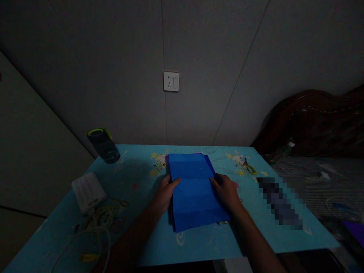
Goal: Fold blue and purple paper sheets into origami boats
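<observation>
Between my two hands is a small stack of blue paper sheets (pixel 196 193) with crosswise creases, tilted a little above the table. A purple edge peeks out at the top of the stack. My left hand (pixel 166 191) grips the left edge, its thumb on top and its fingers hidden beneath. On the opposite edge, my right hand (pixel 224 189) is closed the same way, thumb over the sheets. Light-blue patterned cloth covers the table (pixel 136 204) below.
At the left stand a dark bottle (pixel 105 146) with a yellow-green rim and a white power bank (pixel 88 192) with a white cable (pixel 99 229). Yellow-handled pliers (pixel 250 169) lie at the back right, near a blurred-out item (pixel 280 204). A wall socket (pixel 171 81) is behind.
</observation>
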{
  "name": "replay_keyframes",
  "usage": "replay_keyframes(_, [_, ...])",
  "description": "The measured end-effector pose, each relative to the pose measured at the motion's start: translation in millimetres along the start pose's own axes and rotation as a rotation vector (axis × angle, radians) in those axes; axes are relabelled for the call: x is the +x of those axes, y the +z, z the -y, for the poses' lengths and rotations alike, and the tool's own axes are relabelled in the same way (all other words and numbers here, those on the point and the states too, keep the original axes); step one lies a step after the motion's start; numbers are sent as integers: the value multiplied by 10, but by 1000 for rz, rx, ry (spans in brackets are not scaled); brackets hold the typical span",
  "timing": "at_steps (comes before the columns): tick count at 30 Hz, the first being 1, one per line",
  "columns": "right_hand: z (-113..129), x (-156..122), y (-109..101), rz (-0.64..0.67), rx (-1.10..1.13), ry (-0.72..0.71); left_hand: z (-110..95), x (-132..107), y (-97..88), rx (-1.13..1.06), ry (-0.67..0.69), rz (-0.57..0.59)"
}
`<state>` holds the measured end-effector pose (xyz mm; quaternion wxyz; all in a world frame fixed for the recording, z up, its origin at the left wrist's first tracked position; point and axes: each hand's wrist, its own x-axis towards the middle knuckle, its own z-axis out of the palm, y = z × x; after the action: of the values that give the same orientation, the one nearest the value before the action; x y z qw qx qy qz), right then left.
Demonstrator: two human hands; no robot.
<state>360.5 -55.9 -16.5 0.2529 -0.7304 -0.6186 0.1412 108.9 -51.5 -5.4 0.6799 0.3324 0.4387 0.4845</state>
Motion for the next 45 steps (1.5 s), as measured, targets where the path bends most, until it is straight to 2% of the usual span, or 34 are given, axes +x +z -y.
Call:
replay_keyframes(3, [-42,9,0,-31,-14,-22,-18,-16,4,49,69,5])
replay_keyframes(7, [-49,3,-26,-51,50,18,-52,-49,0,83,181,18])
replay_keyframes(12, [94,-71,-112,-8,482,85,-42,-68,-29,50,239,49])
replay_keyframes(15, [217,-132,-154,56,761,143,-15,-51,-34,112,307,40])
replay_keyframes(19, [306,-174,-153,73,932,95,-3,-27,-13,252,376,-14])
replay_keyframes(22, [303,-176,-141,-3,913,104,-39,-48,1,212,313,4])
replay_keyframes(26, [286,-185,-136,-20,988,102,-106,-113,7,12,126,93])
replay_keyframes(30, [311,-214,-130,-40,994,66,-73,-131,1,-45,-30,34])
replay_keyframes(32, [334,-228,-127,-88,927,50,-30,-115,-5,36,-18,-7])
replay_keyframes(36, [365,-234,-130,-108,890,61,2,-89,-15,213,107,-12])
replay_keyframes(39, [355,-219,-150,-37,932,111,-44,-105,-16,248,148,-42])
replay_keyframes(43, [324,-208,-191,152,1010,191,-109,-144,-14,254,134,-4])
replay_keyframes(45, [319,-216,-197,150,1005,179,-116,-151,-15,235,101,13])
